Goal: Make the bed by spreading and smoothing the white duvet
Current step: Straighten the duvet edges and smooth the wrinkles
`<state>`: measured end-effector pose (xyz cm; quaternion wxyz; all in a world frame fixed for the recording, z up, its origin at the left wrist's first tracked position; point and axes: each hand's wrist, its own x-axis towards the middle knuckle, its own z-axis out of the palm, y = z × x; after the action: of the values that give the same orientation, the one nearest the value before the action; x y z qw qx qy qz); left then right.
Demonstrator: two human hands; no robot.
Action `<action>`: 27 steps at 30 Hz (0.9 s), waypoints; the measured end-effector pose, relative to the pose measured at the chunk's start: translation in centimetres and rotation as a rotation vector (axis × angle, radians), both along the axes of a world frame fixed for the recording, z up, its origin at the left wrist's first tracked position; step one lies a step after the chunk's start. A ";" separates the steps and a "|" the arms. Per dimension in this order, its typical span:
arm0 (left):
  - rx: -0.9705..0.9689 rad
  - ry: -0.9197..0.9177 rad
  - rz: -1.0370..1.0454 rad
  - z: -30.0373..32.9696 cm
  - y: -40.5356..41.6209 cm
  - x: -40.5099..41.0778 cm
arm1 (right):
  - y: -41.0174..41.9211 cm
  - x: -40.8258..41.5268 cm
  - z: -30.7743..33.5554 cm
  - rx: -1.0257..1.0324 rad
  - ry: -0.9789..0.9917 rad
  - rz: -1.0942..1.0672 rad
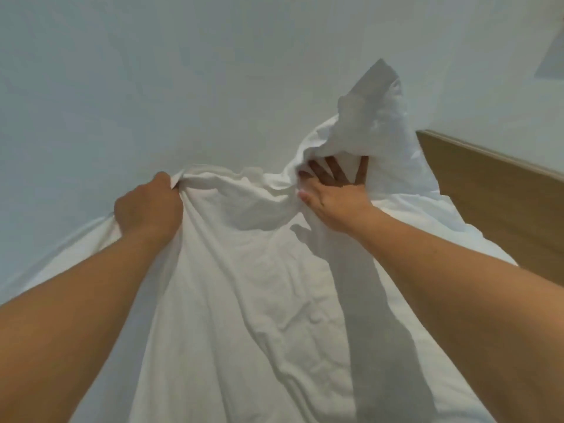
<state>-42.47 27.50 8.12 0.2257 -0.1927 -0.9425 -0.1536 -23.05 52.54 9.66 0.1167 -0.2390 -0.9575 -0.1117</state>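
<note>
**Both hands at the far edge of the white duvet**

Wall [183, 71]: plain pale surface, fills the whole upper half behind the bed. A light rectangular patch sits on it at the top right corner, too cropped to identify.

Duvet [259, 300]: white, wrinkled, covers the bed from the bottom edge of the view up to the hands. Far edge is bunched into a ridge between the two hands. On the right that edge rises into a crumpled peak that stands up against the wall and hides part of the headboard end.

Headboard [503, 209]: wooden panel, light brown, runs along the right side, just beside the duvet's right edge.

Arm shadows fall dark across the duvet below the right forearm.

Left hand [148, 206]: fingers curled into a fist, gripping a bunch of the duvet's far edge; cloth folds wrap round the knuckles. It sits at the left end of the ridge.

Right hand [331, 193]: fingers straight and spread, palm down, reaching in under the raised peak; fingertips are partly covered by the cloth above. Whether the thumb pinches any cloth, cannot tell.

Hands are well apart, ridge between them.
</note>
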 end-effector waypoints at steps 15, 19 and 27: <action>-0.048 0.009 -0.006 -43.1 15.1 -7.5 | 16.3 -7.0 -39.2 0.074 0.144 0.019; -0.036 0.067 -0.013 -43.6 14.3 -7.0 | 15.5 -5.8 -38.4 0.074 0.079 -0.024; -0.022 -0.004 -0.079 -43.0 14.1 -7.3 | 13.6 -5.5 -37.6 0.037 -0.042 -0.140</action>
<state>-49.78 41.61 -34.92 0.2154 -0.2321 -0.9362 -0.1524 -28.56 66.17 -27.92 0.0930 -0.3008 -0.9384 -0.1425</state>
